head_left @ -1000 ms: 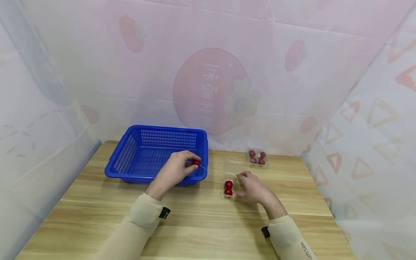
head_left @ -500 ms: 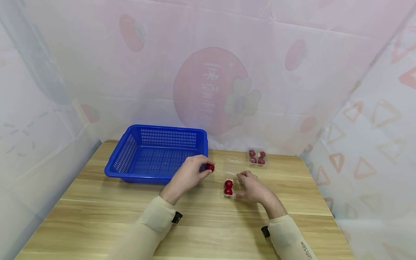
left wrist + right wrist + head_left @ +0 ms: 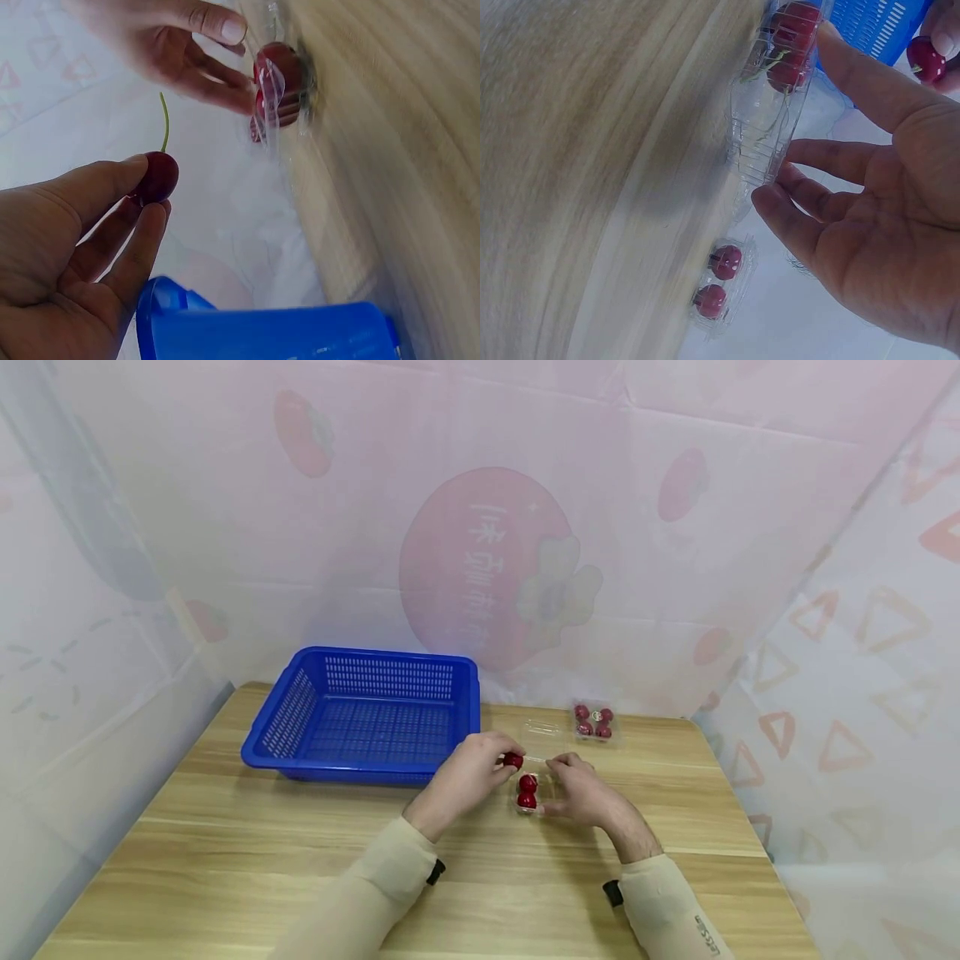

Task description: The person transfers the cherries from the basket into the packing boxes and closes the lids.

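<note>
My left hand (image 3: 465,777) pinches a dark red cherry (image 3: 159,178) between thumb and fingertips, its green stem pointing up in the left wrist view. The hand hovers just left of an open clear plastic box (image 3: 759,127) on the table. Two red cherries (image 3: 527,785) lie along the box's left side, and their stems stretch across it in the right wrist view. With thumb and fingers spread along its right side, my right hand (image 3: 588,795) holds that box in place. Its clear lid (image 3: 542,739) is folded back toward the wall and partly hidden by my left fingers.
A blue plastic basket (image 3: 337,767) stands to the left, with no fruit visible in it. Behind my right hand, near the table's back edge, is a closed clear box (image 3: 595,722) with several cherries and a small label. A printed cloth (image 3: 360,527) hangs behind the table.
My left hand has carried the cherry rightward from above the basket's right rim to beside the open box. My right hand and both boxes have stayed where they were.
</note>
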